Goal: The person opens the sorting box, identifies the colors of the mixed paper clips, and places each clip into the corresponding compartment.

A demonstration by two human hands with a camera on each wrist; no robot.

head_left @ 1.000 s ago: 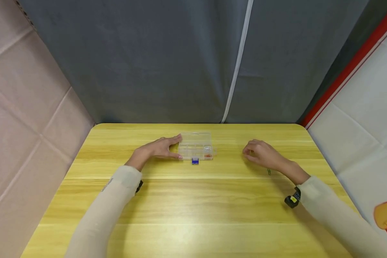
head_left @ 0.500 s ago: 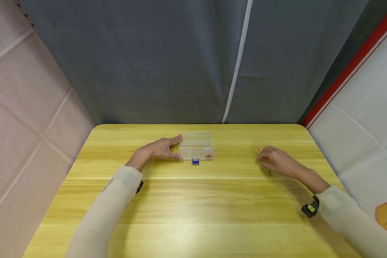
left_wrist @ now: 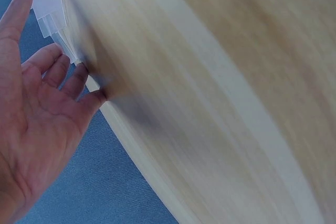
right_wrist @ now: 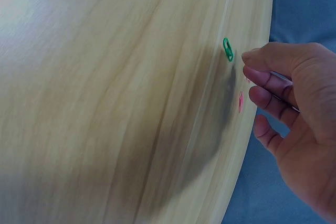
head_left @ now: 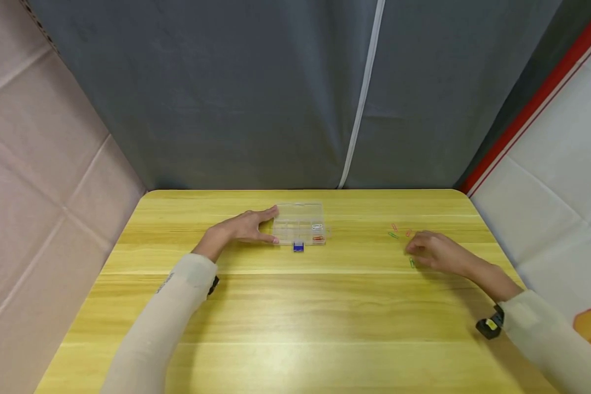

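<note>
Resting against the left end of the clear compartment box, your left hand is lying just left of the middle of the head view. Its fingers are lying straight and slightly spread, with the thumb touching the box's near corner and the fingertips touching its side wall, as the left wrist view shows in its upper left.

The box is sitting on the yellow wooden table, a little above centre in the head view. A red paper clip and a white paper clip are lying in the compartments at its right end. A small blue piece is sitting at the box's near edge; you cannot tell whether it is part of the box.

Your right hand is hovering low over the table in the right half of the head view, well apart from the box. Its fingers are curling loosely together; whether they are pinching anything cannot be told. A green paper clip is lying just beyond the fingertips in the right wrist view, and a pink paper clip is lying beneath them. Another green clip is showing at the hand's near side in the head view.
</note>
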